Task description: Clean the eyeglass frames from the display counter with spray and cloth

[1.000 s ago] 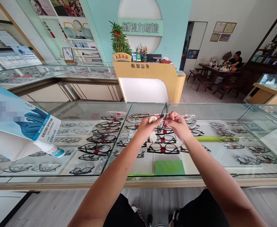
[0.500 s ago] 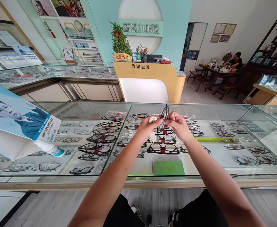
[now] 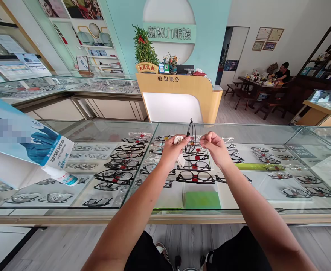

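Above the glass display counter, my left hand is closed on a pair of dark-framed glasses and a crumpled pale cloth. The glasses are upright, with thin temples pointing up. My right hand is just right of the glasses, thumb and fingertips pinched together and apart from the frame; whether anything small is between them is too small to tell. Beneath the glass lie rows of glasses, among them a black pair with a red tag.
A blue and white advertising box and a white bottle stand on the counter's left side. Beyond are a wooden cashier desk with a plant, and a person at a table at the far right.
The glasses have turned and shifted slightly left with my left hand. My right hand, earlier touching the frame, has come off it.
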A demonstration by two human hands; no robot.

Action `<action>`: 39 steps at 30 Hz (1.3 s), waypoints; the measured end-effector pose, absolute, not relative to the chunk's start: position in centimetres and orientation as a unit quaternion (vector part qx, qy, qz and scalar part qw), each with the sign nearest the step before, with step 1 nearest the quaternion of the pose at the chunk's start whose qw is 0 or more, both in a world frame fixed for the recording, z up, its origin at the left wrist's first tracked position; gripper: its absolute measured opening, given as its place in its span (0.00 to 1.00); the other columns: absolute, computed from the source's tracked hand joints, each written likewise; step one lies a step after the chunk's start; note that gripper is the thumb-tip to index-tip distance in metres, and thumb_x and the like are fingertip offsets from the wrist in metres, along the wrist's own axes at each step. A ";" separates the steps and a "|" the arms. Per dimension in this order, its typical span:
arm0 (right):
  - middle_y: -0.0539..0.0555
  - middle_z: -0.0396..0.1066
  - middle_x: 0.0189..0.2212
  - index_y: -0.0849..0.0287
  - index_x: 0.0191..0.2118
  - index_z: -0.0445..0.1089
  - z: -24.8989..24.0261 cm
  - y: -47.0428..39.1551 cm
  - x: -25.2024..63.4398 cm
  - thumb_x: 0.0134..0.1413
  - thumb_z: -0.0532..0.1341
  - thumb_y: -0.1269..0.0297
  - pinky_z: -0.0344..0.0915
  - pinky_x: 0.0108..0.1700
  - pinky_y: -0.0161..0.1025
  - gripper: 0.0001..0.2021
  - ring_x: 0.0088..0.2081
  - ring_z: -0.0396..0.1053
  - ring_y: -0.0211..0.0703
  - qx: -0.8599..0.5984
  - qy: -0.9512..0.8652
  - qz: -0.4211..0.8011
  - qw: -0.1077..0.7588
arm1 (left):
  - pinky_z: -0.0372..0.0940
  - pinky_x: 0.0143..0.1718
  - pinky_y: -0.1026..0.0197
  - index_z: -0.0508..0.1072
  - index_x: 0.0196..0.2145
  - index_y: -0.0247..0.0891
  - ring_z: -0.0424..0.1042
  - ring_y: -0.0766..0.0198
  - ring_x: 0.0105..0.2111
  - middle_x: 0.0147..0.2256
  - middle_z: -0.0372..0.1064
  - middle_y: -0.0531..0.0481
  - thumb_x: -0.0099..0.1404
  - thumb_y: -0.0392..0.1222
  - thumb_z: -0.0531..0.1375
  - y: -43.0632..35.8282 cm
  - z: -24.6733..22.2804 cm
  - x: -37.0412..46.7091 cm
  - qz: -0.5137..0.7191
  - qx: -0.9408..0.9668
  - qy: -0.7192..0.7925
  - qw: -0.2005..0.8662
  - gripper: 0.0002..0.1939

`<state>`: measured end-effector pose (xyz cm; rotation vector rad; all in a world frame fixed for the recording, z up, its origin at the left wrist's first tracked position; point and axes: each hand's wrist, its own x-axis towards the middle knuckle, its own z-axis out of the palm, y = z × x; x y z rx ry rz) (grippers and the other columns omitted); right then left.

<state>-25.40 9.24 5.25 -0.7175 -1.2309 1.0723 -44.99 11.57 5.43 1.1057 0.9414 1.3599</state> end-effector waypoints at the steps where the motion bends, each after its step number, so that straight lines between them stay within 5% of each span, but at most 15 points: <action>1: 0.48 0.70 0.32 0.50 0.30 0.59 5.1 9.1 -25.6 0.52 0.79 0.54 0.61 0.43 0.43 0.25 0.36 0.62 0.44 -0.321 -0.557 0.452 0.619 | 0.49 0.25 0.62 0.83 0.34 0.39 0.54 0.71 0.26 0.28 0.67 0.56 0.39 0.66 0.86 11.6 5.4 -45.0 0.581 0.465 0.401 0.534 0.35; 6: 0.49 0.73 0.31 0.49 0.33 0.63 3.8 8.1 -27.0 0.63 0.72 0.58 0.62 0.42 0.45 0.16 0.33 0.64 0.46 -0.393 -0.668 0.294 0.560 | 0.52 0.26 0.61 0.83 0.37 0.40 0.55 0.69 0.25 0.26 0.62 0.59 0.43 0.68 0.85 11.9 5.1 -45.3 0.621 0.450 0.413 0.491 0.36; 10: 0.51 0.79 0.34 0.49 0.42 0.76 3.0 7.8 -27.4 0.67 0.67 0.61 0.64 0.42 0.46 0.01 0.32 0.69 0.46 -0.407 -0.722 0.228 0.511 | 0.52 0.26 0.60 0.81 0.38 0.40 0.55 0.69 0.25 0.26 0.64 0.58 0.43 0.69 0.84 12.1 5.2 -45.3 0.641 0.438 0.415 0.475 0.36; 15: 0.47 0.76 0.28 0.46 0.59 0.82 2.4 8.1 -27.3 0.69 0.66 0.63 0.64 0.41 0.46 0.16 0.28 0.67 0.47 -0.430 -0.738 0.205 0.479 | 0.54 0.28 0.60 0.82 0.37 0.41 0.57 0.68 0.27 0.27 0.66 0.57 0.46 0.68 0.84 12.1 5.4 -45.2 0.651 0.441 0.409 0.463 0.33; 25: 0.51 0.82 0.40 0.48 0.80 0.65 2.2 8.9 -26.2 0.63 0.66 0.67 0.68 0.41 0.47 0.40 0.34 0.72 0.50 -0.468 -0.643 0.161 0.585 | 0.60 0.34 0.60 0.84 0.36 0.41 0.69 0.61 0.33 0.29 0.72 0.53 0.57 0.64 0.79 11.9 4.9 -45.5 0.626 0.521 0.418 0.401 0.24; 39: 0.52 0.70 0.39 0.45 0.79 0.61 3.0 8.8 -26.1 0.72 0.65 0.64 0.68 0.47 0.50 0.33 0.38 0.67 0.51 -0.399 -0.622 0.197 0.645 | 0.58 0.33 0.60 0.85 0.35 0.41 0.65 0.63 0.30 0.28 0.72 0.53 0.57 0.63 0.79 11.2 5.2 -45.3 0.593 0.552 0.408 0.420 0.23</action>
